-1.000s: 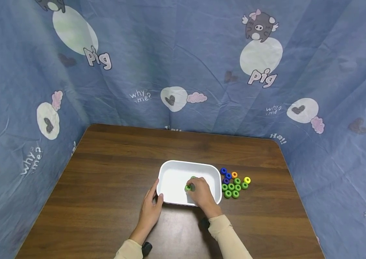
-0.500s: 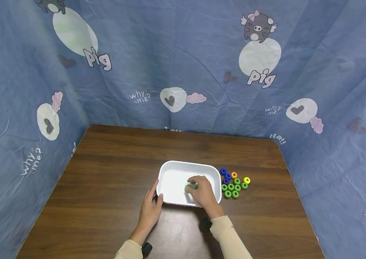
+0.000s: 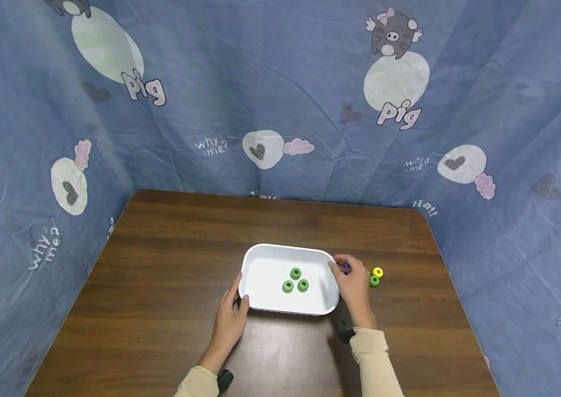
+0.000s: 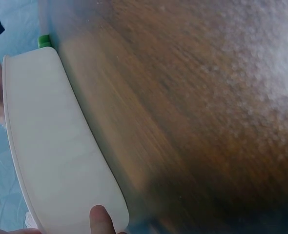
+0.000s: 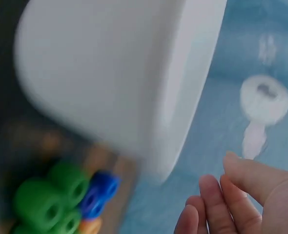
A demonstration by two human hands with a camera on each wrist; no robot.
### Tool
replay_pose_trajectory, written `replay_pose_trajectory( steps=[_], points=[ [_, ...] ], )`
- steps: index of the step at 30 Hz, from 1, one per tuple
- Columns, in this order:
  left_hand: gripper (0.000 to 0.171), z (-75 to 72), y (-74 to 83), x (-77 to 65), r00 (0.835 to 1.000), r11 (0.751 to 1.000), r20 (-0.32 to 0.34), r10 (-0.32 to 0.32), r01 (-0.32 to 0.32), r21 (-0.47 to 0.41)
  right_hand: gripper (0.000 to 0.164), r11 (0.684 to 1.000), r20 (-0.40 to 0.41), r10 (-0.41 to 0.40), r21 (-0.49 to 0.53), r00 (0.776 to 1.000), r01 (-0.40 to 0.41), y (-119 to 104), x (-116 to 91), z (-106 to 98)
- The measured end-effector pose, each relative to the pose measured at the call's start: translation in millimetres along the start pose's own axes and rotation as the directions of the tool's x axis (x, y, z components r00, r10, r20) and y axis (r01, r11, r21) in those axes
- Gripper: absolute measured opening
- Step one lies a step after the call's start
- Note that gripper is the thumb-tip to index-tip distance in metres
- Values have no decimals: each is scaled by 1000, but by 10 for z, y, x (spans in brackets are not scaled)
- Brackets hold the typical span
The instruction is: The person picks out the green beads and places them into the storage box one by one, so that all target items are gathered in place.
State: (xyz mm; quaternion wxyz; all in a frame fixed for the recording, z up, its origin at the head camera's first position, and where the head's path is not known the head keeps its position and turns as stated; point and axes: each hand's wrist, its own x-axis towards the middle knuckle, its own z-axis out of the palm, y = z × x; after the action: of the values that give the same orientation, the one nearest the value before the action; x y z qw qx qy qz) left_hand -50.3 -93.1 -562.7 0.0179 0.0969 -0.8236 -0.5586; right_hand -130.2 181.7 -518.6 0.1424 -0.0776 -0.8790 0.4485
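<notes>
White tray (image 3: 265,275), shallow, smooth, rounded corners, flat on the brown table (image 3: 171,275). Three small green rings (image 3: 296,277) inside, chunky, dark centre holes, bunched in a loose triangle around mid-floor. My left hand (image 3: 231,321) steadies the tray at 8 o'clock, fingers fairly straight along the end, thumb (image 4: 101,219) against the outer wall. My right hand (image 3: 353,282) is at the tray's 3 o'clock, fingers (image 5: 215,200) slightly bent, thumb apart from them, nothing held; can't tell if it touches the rim. Under and beside it, outside the tray: more green ones (image 5: 34,200), blue rings (image 5: 109,184), an orange ring (image 5: 91,226). Yellow ring (image 3: 377,272) further out, 3 o'clock. Cream sleeves (image 3: 373,344); blue pig-print curtain (image 3: 310,71) at 12.
</notes>
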Motion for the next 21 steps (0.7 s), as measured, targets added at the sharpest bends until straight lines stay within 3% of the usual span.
replay_pose_trajectory(
  steps=[4,7,13,21],
  points=[
    [59,1,4,6,1000,1000,1,-3,3,6,22,992,-33,124,-3,992,-124,203,-22,-188],
    [59,0,10,5,1000,1000,5,-3,3,0,23,985,-63,163,-43,985,-166,366,-63,-275],
    [59,1,14,10,1000,1000,4,-4,4,3,22,980,-123,171,-77,978,-181,591,-158,-340],
    [59,1,2,8,1000,1000,4,-7,7,-4,22,976,-134,187,-87,973,-200,753,-285,-337]
  ],
)
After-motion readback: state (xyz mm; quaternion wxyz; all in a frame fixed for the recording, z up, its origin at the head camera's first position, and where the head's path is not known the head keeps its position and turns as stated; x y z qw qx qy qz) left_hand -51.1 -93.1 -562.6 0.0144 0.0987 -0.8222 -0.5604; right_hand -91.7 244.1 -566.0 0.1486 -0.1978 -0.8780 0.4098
